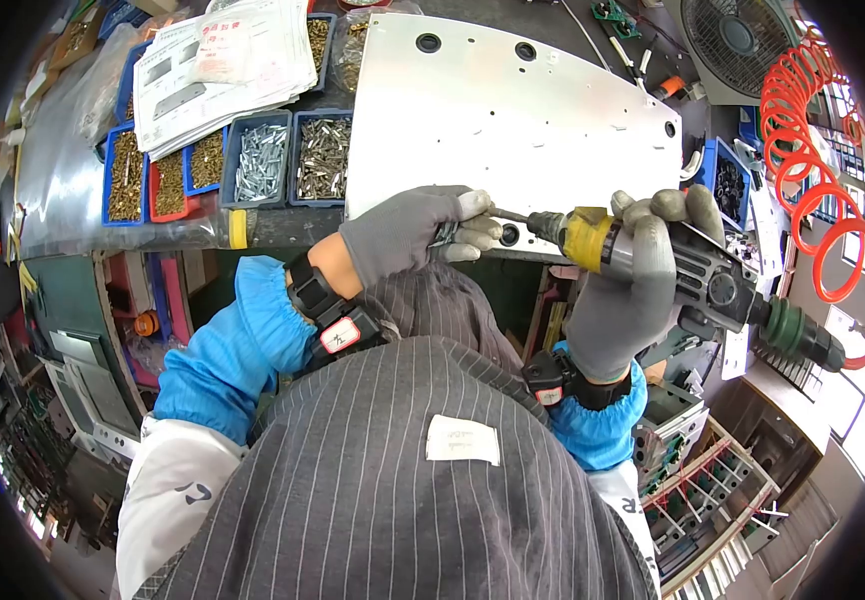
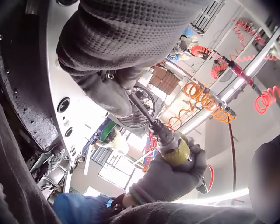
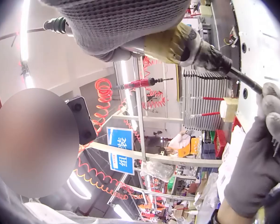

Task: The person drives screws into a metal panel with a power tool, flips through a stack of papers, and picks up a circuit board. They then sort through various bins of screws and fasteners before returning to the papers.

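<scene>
White panel [image 1: 452, 130] lies on the bench [image 1: 60, 190], dark rings [image 1: 428, 43] in place, small holes [image 1: 492, 113] apparently unfilled; left hand [image 1: 407, 230] pinches near the bit [image 1: 509, 214], cradling metal pieces [image 1: 444, 233], while right hand [image 1: 632, 280] curls firmly around the driver [image 1: 586, 240]

Left fingers [image 1: 475, 204] hide the tip of the bit [image 1: 508, 214]; the white label [image 1: 462, 441] is illegible.

Includes 1 fan [image 1: 737, 38], upper right in the head view; papers [image 1: 214, 75], upper left; 1 blue sign [image 3: 121, 150] touching 1 pale beam [image 3: 186, 161]; orange hoses [image 2: 203, 99].
</scene>
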